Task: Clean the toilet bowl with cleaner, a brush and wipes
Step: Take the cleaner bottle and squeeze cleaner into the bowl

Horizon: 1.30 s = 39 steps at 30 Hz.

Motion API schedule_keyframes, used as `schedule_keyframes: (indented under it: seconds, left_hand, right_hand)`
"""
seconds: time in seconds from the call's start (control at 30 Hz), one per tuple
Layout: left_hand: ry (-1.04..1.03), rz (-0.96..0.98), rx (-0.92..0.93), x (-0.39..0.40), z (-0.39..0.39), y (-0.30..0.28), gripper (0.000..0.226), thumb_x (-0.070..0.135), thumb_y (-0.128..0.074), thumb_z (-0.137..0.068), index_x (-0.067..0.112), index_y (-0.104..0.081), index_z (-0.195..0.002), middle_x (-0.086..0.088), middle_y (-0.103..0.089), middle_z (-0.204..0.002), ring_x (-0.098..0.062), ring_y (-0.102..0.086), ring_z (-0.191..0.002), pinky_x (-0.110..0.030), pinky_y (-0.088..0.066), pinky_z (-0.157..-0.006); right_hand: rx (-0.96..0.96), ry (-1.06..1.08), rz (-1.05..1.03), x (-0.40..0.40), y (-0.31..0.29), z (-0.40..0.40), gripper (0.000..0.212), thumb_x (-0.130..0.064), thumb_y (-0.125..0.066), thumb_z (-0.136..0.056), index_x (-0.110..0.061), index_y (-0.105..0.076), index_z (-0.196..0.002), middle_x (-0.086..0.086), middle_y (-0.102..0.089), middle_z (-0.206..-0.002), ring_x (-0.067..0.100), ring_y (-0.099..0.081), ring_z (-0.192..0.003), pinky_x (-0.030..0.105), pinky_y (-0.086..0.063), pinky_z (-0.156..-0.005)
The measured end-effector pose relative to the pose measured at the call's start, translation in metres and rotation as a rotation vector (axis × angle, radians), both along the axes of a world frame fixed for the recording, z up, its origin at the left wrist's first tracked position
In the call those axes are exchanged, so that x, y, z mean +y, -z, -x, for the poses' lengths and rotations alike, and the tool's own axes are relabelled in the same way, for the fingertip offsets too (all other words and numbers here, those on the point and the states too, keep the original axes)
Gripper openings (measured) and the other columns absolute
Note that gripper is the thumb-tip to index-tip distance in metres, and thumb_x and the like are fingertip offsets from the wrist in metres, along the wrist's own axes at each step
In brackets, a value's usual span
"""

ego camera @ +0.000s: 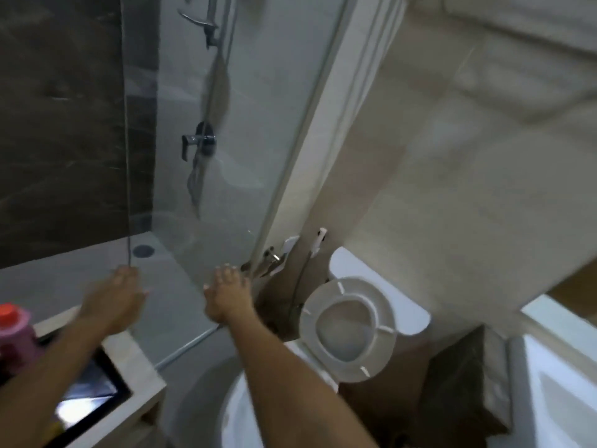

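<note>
The view is tilted and blurred. The white toilet has its seat ring [349,328] raised against the tank [381,286]; part of the bowl rim [232,412] shows below my right forearm. My left hand [116,295] reaches forward with its fingertips at the edge of the glass shower panel [200,195], holding nothing. My right hand [227,292] is stretched out flat near the panel's lower right corner, fingers apart and empty. A pink bottle with a red cap [14,334] stands at the far left on a ledge. No brush or wipes are in view.
A white spray hose [319,240] hangs on the wall behind the toilet. A dark bin [465,383] stands right of the toilet, beside a white fixture [565,367]. A beige ledge with a dark inset [129,360] lies under my left arm. Shower fittings [200,140] show behind the glass.
</note>
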<state>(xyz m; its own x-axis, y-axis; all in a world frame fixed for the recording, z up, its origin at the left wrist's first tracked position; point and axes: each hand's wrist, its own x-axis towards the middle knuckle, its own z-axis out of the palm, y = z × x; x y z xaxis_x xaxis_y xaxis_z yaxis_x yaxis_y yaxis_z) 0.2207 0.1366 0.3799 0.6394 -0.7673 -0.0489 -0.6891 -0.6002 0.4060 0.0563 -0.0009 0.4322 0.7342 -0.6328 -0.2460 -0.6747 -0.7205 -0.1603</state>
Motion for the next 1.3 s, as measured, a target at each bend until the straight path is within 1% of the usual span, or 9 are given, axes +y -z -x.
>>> schedule_keyframes:
  seconds: [0.13,0.23,0.33,0.37,0.5,0.63,0.8,1.1,1.3]
  left_hand:
    - [-0.188,-0.066,-0.034,0.036,-0.014,0.017,0.061,0.032,-0.042,-0.098,0.001,-0.022,-0.148,-0.018,-0.017,-0.156,-0.034,-0.015,-0.144,-0.05,-0.018,-0.111]
    - [-0.207,-0.1,-0.036,0.056,-0.016,0.029,0.061,0.03,-0.041,-0.099,-0.001,-0.02,-0.148,-0.02,-0.014,-0.156,-0.033,-0.012,-0.145,-0.047,-0.015,-0.116]
    - [-0.255,-0.104,-0.059,0.075,-0.021,0.044,0.058,0.023,-0.056,-0.093,-0.01,-0.039,-0.137,-0.028,-0.036,-0.145,-0.04,-0.031,-0.137,-0.055,-0.024,-0.109]
    - [-0.269,-0.14,-0.076,0.081,-0.021,0.047,0.058,0.026,-0.055,-0.093,-0.009,-0.039,-0.137,-0.026,-0.037,-0.145,-0.038,-0.031,-0.137,-0.055,-0.024,-0.108]
    - [-0.336,-0.249,-0.05,0.09,-0.026,0.066,0.062,0.037,-0.032,-0.101,0.003,-0.016,-0.149,-0.013,-0.012,-0.158,-0.025,-0.011,-0.145,-0.05,-0.01,-0.113]
    - [-0.351,-0.328,-0.01,0.103,-0.038,0.09,0.062,0.039,-0.022,-0.102,0.005,-0.004,-0.151,-0.01,-0.001,-0.159,-0.022,-0.002,-0.147,-0.049,-0.008,-0.115]
    - [-0.376,-0.427,0.022,0.136,-0.06,0.109,0.063,0.04,-0.023,-0.102,0.006,0.0,-0.151,-0.008,0.002,-0.16,-0.021,0.001,-0.147,-0.048,-0.008,-0.116]
    - [-0.363,-0.474,0.021,0.187,-0.108,0.123,0.063,0.041,-0.021,-0.103,0.006,0.0,-0.151,-0.011,0.004,-0.159,-0.023,0.002,-0.147,-0.047,-0.007,-0.116]
    - [-0.358,-0.461,0.081,0.185,-0.141,0.142,0.063,0.04,-0.025,-0.102,0.007,-0.002,-0.151,-0.011,0.003,-0.159,-0.023,0.0,-0.147,-0.045,-0.007,-0.117]
  right_hand:
    - [0.023,-0.156,-0.021,0.009,0.014,-0.032,0.06,-0.036,-0.022,-0.103,-0.008,-0.003,-0.153,0.01,0.003,-0.161,0.024,0.006,-0.148,0.048,0.0,-0.118]
    - [0.04,-0.231,-0.02,0.013,0.031,-0.051,0.06,-0.035,-0.022,-0.103,-0.007,-0.004,-0.153,0.01,0.002,-0.161,0.024,0.004,-0.148,0.048,-0.001,-0.119]
    - [0.073,-0.322,-0.039,0.025,0.053,-0.075,0.06,-0.036,-0.02,-0.104,-0.007,-0.003,-0.153,0.009,0.003,-0.161,0.024,0.005,-0.148,0.047,-0.002,-0.119]
    - [0.079,-0.343,-0.042,0.029,0.062,-0.083,0.06,-0.036,-0.02,-0.104,-0.007,-0.003,-0.153,0.009,0.003,-0.161,0.024,0.004,-0.148,0.047,-0.002,-0.119]
    - [0.071,-0.403,-0.072,0.05,0.095,-0.115,0.06,-0.036,-0.02,-0.104,-0.008,-0.004,-0.153,0.009,0.003,-0.161,0.024,0.004,-0.148,0.047,-0.003,-0.118]
    - [0.08,-0.433,-0.095,0.068,0.126,-0.148,0.059,-0.037,-0.019,-0.103,-0.009,-0.005,-0.154,0.008,0.002,-0.161,0.022,0.005,-0.148,0.047,-0.003,-0.118]
    - [0.074,-0.457,-0.106,0.092,0.156,-0.18,0.059,-0.036,-0.022,-0.104,-0.01,-0.007,-0.154,0.009,0.0,-0.161,0.023,0.0,-0.148,0.044,-0.004,-0.118]
    - [0.081,-0.433,-0.108,0.117,0.189,-0.219,0.06,-0.038,-0.021,-0.103,-0.01,-0.005,-0.154,0.008,0.001,-0.161,0.022,0.0,-0.148,0.046,-0.007,-0.118]
    - [0.094,-0.437,-0.147,0.123,0.225,-0.247,0.061,-0.04,-0.024,-0.103,-0.013,-0.002,-0.154,0.007,0.004,-0.161,0.021,0.002,-0.148,0.044,-0.005,-0.118]
